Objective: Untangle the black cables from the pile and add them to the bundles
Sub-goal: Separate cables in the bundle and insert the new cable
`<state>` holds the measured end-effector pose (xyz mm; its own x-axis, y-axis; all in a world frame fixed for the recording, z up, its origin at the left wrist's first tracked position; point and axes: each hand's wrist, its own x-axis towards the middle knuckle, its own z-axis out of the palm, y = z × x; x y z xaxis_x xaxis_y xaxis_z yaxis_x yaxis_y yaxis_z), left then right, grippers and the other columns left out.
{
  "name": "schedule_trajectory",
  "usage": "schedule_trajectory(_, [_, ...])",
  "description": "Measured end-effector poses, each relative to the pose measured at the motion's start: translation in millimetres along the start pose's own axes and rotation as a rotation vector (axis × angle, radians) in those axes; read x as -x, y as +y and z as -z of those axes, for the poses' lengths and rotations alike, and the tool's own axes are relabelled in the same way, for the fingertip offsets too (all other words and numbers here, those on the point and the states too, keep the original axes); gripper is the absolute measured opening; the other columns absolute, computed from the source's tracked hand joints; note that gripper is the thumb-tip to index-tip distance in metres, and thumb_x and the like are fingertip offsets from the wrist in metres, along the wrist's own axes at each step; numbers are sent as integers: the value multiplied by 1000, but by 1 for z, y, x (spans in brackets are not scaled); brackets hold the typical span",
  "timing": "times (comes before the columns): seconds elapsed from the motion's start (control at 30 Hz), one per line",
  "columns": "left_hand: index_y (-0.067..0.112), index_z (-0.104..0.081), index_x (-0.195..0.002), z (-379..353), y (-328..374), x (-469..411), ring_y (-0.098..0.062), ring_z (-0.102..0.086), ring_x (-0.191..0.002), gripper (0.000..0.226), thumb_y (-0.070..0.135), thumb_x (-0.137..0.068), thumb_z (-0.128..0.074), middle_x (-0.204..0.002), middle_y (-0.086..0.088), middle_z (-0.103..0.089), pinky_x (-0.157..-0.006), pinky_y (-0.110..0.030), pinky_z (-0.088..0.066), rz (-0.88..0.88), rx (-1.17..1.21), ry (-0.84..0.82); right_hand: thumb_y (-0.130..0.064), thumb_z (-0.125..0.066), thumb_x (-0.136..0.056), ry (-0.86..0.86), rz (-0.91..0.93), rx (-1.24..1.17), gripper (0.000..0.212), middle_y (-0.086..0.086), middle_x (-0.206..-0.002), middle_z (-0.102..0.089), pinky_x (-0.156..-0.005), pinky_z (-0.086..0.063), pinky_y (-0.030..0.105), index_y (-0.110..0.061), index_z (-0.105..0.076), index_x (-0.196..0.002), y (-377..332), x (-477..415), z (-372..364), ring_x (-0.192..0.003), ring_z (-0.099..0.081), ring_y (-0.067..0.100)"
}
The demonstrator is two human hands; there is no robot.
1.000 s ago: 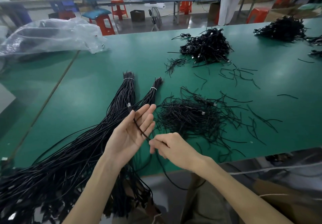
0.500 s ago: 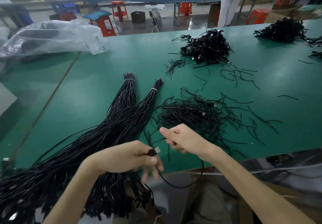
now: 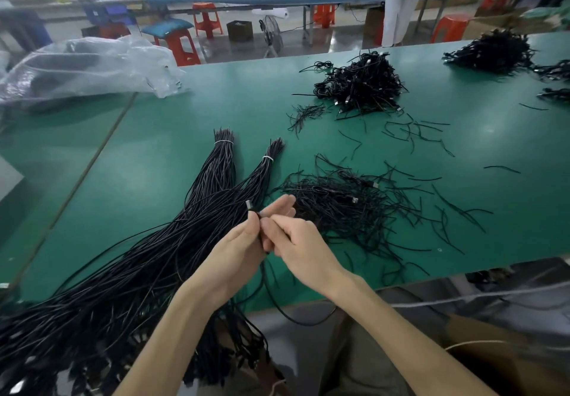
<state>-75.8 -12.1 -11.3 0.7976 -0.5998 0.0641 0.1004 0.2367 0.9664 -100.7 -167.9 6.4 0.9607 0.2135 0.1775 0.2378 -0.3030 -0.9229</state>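
**One cable held upright between both hands**

The left hand [image 3: 237, 250] and right hand [image 3: 297, 243] meet just above the near part of the green table [image 3: 172, 161]. Between them they hold a single black cable [image 3: 250, 208]. Its long axis runs roughly away from the person, with the metal-tipped end pointing up and away, just past the fingertips. The left thumb presses it against that hand's fingers, which lie nearly straight behind it. The right thumb and forefinger pinch it just below, the other right fingers curled.

Below the hands the cable drops over the table edge in a slack loop. The tied bundles [image 3: 222, 176] fan out to the left, tips pointing away. The tangled pile [image 3: 339, 210] lies just right of the hands.
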Motion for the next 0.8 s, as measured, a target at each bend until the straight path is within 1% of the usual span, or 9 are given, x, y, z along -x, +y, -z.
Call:
schedule_trajectory(0.1, [5, -47, -149, -4, 7, -6, -21, -51, -141, 55, 38, -112, -23, -152, -9, -54, -113, -28, -42, -87, 212, 101, -41, -48, -108, -103, -46, -15, 45, -12, -55, -53, -57, -37, 15, -22, -61, -69, 14, 10, -9, -52, -46, 3])
schedule_trajectory(0.17, [6, -59, -126, -2, 16, -7, -14, -71, -100, 43, 38, -110, -34, -114, -3, -72, -88, -26, -56, -103, 451, 215, -42, -48, -108, -183, -109, -62, 47, -14, -51, -51, -55, -34, 13, -20, -60, -68, 25, 15, -12, -48, -44, 2])
schedule_trajectory(0.23, [16, -62, -100, 6, 26, -4, -5, -49, -57, 31, 38, -110, -41, -77, 10, -54, -64, -20, -47, -105, 563, 221, -43, -48, -108, -227, -173, -130, 49, -15, -49, -46, -51, -32, 12, -16, -56, -68, 36, 16, -8, -45, -39, 1])
schedule_trajectory(0.3, [19, -62, -87, 17, 31, 3, -6, -31, -49, 34, 39, -109, -46, -66, 11, -38, -53, -19, -35, -72, 413, 195, -49, -51, -104, -227, -244, -177, 50, -14, -49, -41, -45, -28, 14, -15, -51, -68, 41, 12, 3, -43, -33, 3])
schedule_trajectory(0.4, [16, -69, -82, 24, 20, 10, -9, -38, -48, 37, 37, -106, -51, -58, 8, -45, -48, -20, -34, 77, -391, 113, -57, -54, -98, -142, -350, -221, 54, -10, -49, -34, -41, -24, 18, -19, -44, -62, 39, -3, 20, -41, -26, 8])
schedule_trajectory(0.47, [16, -71, -86, 22, 3, 10, -12, -56, -51, 36, 30, -109, -47, -61, 3, -63, -54, -32, -47, 183, -760, 65, -56, -51, -101, -78, -348, -248, 55, -9, -50, -31, -42, -22, 20, -22, -42, -59, 33, -13, 28, -43, -23, 9])
schedule_trajectory(0.53, [15, -72, -99, 17, -8, 10, -14, -74, -73, 33, 28, -110, -44, -83, 5, -78, -73, -36, -55, 167, -805, 119, -54, -49, -104, -49, -295, -237, 55, -10, -50, -31, -42, -21, 20, -21, -43, -60, 26, -18, 30, -43, -22, 9])
schedule_trajectory(0.67, [26, -65, -127, 17, -12, 3, -9, -65, -124, 34, 37, -103, -44, -123, 16, -73, -99, -19, -51, 52, -463, 242, -42, -46, -108, -51, -144, -236, 53, -14, -49, -35, -45, -27, 14, -16, -44, -62, 15, -16, 16, -42, -28, 4])
schedule_trajectory(0.8, [8, -45, -151, 8, -7, -2, -18, -45, -146, 56, 41, -108, -32, -154, -7, -52, -119, -27, -35, -24, 42, 162, -38, -43, -109, -171, -129, -253, 53, -15, -47, -40, -48, -30, 11, -16, -44, -61, 24, -8, -4, -43, -33, 1])
